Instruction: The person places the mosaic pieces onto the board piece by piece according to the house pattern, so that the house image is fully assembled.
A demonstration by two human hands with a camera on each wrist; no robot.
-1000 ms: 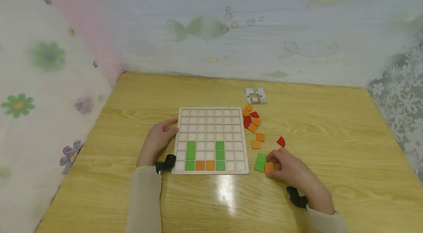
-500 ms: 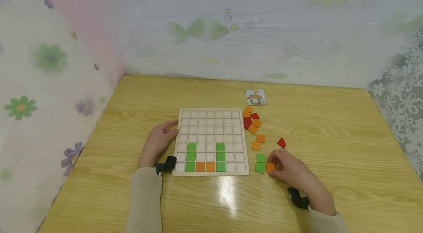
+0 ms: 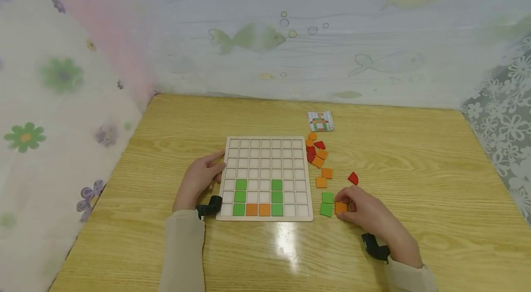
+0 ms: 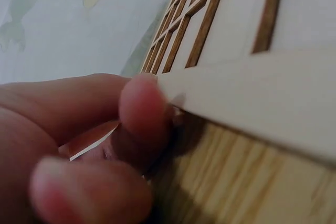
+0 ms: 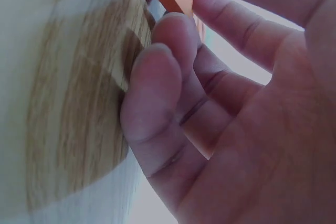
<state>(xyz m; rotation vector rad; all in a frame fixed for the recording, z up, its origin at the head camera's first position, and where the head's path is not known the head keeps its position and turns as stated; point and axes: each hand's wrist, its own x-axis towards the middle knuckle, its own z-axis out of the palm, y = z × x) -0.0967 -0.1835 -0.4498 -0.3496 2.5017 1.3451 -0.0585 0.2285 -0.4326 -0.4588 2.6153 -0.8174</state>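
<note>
Nearest me, my right hand (image 3: 367, 210) pinches 1 orange square (image 3: 341, 208), which sits just right of 2 loose green squares (image 3: 327, 197). I cannot tell whether it is fully off the table (image 3: 249, 259). Near these, the grid board (image 3: 265, 173) has 2 upright columns of 3 green tiles (image 3: 240, 196), with 2 orange tiles (image 3: 251, 209) between them in the bottom row. My left hand (image 3: 199, 174) is relaxed, its thumb and a finger touching the board's left rim, seemingly to steady it. I judge the step in hand to be taking up a tile; moving it on would call for a firm edge grip, and seating it for squaring it to a cell. Farther off lie 2 orange squares (image 3: 327, 173) and 1 red wedge (image 3: 353, 178), then a mixed orange-and-red heap (image 3: 318, 161) beside the board's right edge, and finally a pattern card (image 3: 321, 121).
</note>
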